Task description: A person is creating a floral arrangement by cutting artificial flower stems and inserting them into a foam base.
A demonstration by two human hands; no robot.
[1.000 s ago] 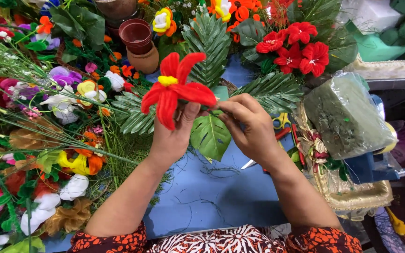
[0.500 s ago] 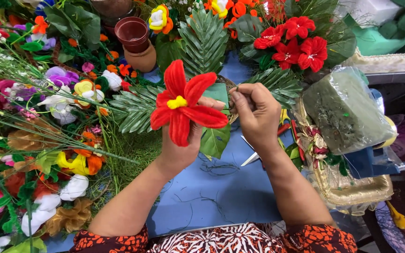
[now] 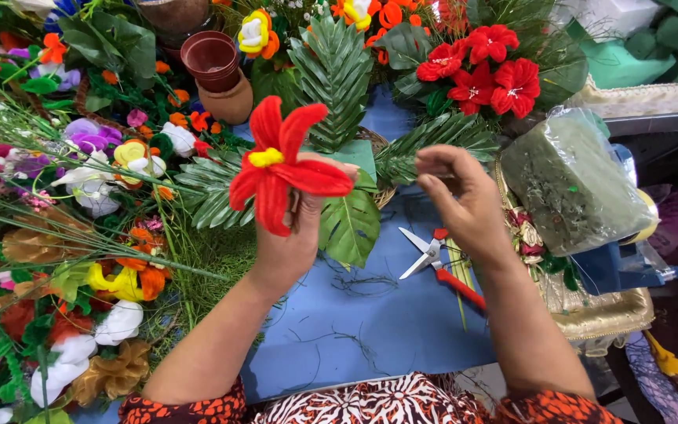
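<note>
My left hand [image 3: 296,239] holds up a large red artificial flower [image 3: 280,169] with a yellow centre, gripping it from behind by its base. My right hand [image 3: 464,200] hovers to the right of it, fingers pinched together; whether a thin wire sits between them I cannot tell. Under the hands lie a broad green leaf [image 3: 351,228] and fern-like fronds [image 3: 335,74]. Red-handled scissors [image 3: 441,267] lie open on the blue work surface [image 3: 378,330] just below my right hand.
Heaps of artificial flowers [image 3: 88,188] fill the left side. Stacked brown pots [image 3: 217,71] stand at the back. A red flower bunch [image 3: 484,67] sits at the back right, a bagged block of green floral foam [image 3: 570,184] at right. Wire scraps litter the blue surface.
My left hand has raised and turned the red flower a little to the left. My right hand has pulled away from it to the right, uncovering the scissors.
</note>
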